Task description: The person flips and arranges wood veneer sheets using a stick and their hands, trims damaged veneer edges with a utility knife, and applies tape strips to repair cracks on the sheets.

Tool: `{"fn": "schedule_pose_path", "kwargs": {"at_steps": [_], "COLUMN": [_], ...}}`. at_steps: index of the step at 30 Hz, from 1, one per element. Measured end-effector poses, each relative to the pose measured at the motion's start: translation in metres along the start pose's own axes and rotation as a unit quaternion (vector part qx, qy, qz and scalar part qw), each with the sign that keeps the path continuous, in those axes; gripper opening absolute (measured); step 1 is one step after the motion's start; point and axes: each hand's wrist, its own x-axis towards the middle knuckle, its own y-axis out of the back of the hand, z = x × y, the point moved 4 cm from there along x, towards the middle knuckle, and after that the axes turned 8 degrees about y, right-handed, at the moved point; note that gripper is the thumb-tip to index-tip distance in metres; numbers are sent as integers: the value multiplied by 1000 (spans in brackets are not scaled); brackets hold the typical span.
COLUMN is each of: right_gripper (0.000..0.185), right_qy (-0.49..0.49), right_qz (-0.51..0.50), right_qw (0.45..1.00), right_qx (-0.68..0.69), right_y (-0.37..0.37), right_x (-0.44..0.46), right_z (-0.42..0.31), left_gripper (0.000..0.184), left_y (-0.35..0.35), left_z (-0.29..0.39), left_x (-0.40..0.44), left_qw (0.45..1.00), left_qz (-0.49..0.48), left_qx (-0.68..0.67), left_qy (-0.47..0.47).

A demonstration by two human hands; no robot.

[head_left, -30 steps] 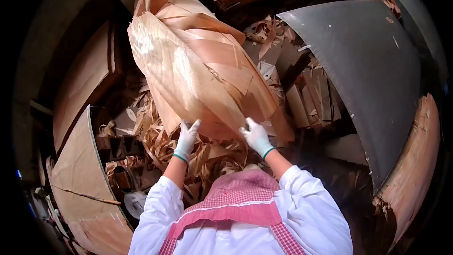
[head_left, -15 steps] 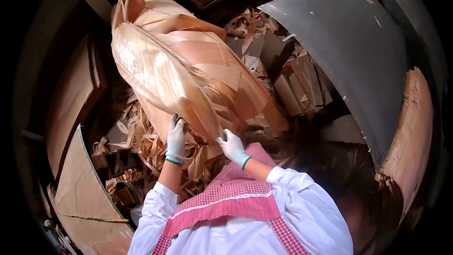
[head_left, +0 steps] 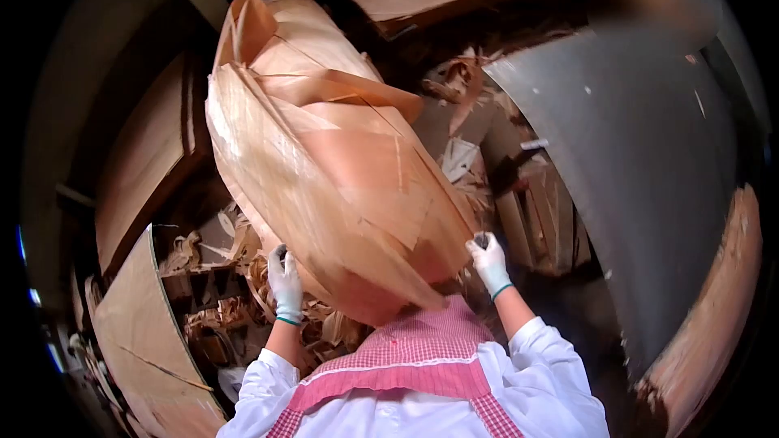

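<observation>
A pile of thin, pale wood veneer sheets (head_left: pixel 341 154) lies before me, wrinkled and folded over at its far left end. My left hand (head_left: pixel 285 282), in a white glove with a green cuff, is closed at the left edge of the near sheet. At the right edge of the pile, my right hand (head_left: pixel 488 264) in a matching glove has its fingers pinched on the veneer. Between the hands the near end of the sheet sags in front of my checked apron (head_left: pixel 430 337). The fingertips are partly hidden by dark glove tips and veneer.
To the right is a large grey board (head_left: pixel 641 162), with a curved wooden piece (head_left: pixel 718 324) beyond it. Stacked plywood sheets (head_left: pixel 150 170) stand on the left, near a tan panel (head_left: pixel 146 332). Veneer scraps (head_left: pixel 235 235) litter the floor around the pile.
My right hand has moved right, from the sheet's near end to the pile's right edge. The hands are now wider apart, and the near sheet has spread rightward over the pile.
</observation>
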Motion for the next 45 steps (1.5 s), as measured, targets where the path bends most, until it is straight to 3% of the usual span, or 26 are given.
{"fn": "schedule_pose_path", "kwargs": {"at_steps": [1, 4, 5, 11, 14, 17, 19, 20, 23, 25, 29, 31, 34, 37, 40, 43, 45], "right_gripper": [39, 52, 54, 70, 67, 49, 30, 24, 23, 17, 22, 23, 29, 26, 27, 26, 25], "right_qy": [10, 178, 172, 296, 322, 337, 409, 370, 373, 451, 447, 414, 421, 441, 533, 564, 561], "right_qz": [-16, -38, -76, -118, -122, -216, -162, -182, -132, -108, 2, -21, 89, 90, 84, 138, 177], "right_qw": [999, 975, 978, 922, 911, 862, 848, 867, 889, 879, 892, 869, 867, 869, 842, 812, 804], "right_qx": [-30, -129, -95, -221, -228, -310, -294, -280, -230, -112, 69, 270, 250, 206, -13, -58, -86], "right_y": [-2, -43, -63, -208, -261, -300, -306, -292, -234, -181, -55, 9, 97, 145, 155, 197, 224], "right_x": [33, 148, 178, 313, 330, 341, 353, 347, 372, 397, 428, 401, 324, 200, 53, -36, -98], "right_z": [-30, -109, -145, -259, -292, -283, -277, -295, -331, -364, -431, -465, -508, -543, -557, -546, -529], "left_gripper": [27, 33, 34, 67, 75, 83, 87, 89, 87, 85, 84, 82, 80, 75, 71, 71, 72], "left_y": [-5, -20, -25, -58, -71, -86, -95, -96, -104, -107, -107, -106, -103, -96, -66, -29, -6], "left_z": [9, 45, 52, 75, 95, 100, 90, 86, 68, 61, 57, 56, 56, 56, 86, 133, 160], "left_x": [4, 4, 4, -8, -7, -6, -5, -4, -4, -4, -4, -3, -4, -5, -16, -27, -37], "left_qw": [999, 990, 986, 982, 977, 955, 953, 954, 957, 961, 964, 967, 972, 976, 975, 987, 972], "left_qz": [31, 104, 128, 135, 120, 73, 47, 41, 38, 39, 31, 34, 28, 34, 86, -7, -107], "left_qx": [27, 95, 110, 123, 171, 282, 292, 288, 278, 263, 253, 241, 225, 211, 196, -34, -173], "left_qy": [-21, -7, -15, 39, 50, 45, 62, 66, 77, 75, 79, 76, 69, 40, -56, -160, -117]}}
